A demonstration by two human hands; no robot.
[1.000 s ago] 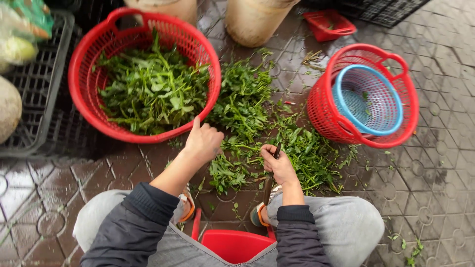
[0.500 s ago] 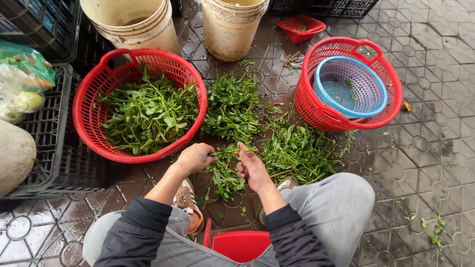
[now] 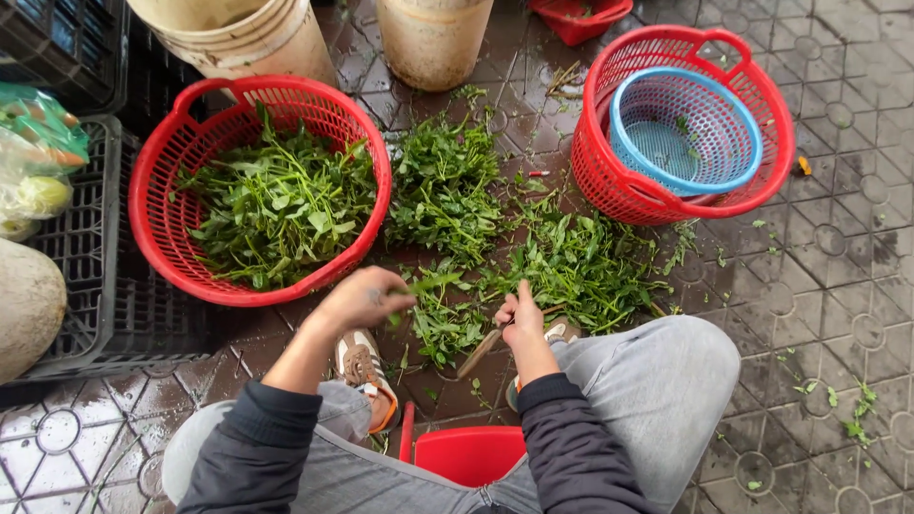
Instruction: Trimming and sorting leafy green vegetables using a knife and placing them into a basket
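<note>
Head view: my left hand (image 3: 360,297) is pinching a leafy green sprig (image 3: 430,283), fingers closed around its stem. My right hand (image 3: 521,318) is gripping a knife (image 3: 479,353), fingers wrapped shut. Both are working over the greens pile (image 3: 533,247) on the wet floor (image 3: 828,286), between two red baskets (image 3: 171,219).

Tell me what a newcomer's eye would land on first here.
First the big red basket at left, heaped with leafy greens, and more loose greens spread over the wet paving in the middle. Then the blue basket nested in another red basket at upper right. Below, the left hand pinches a green stem beside the right hand.
</note>
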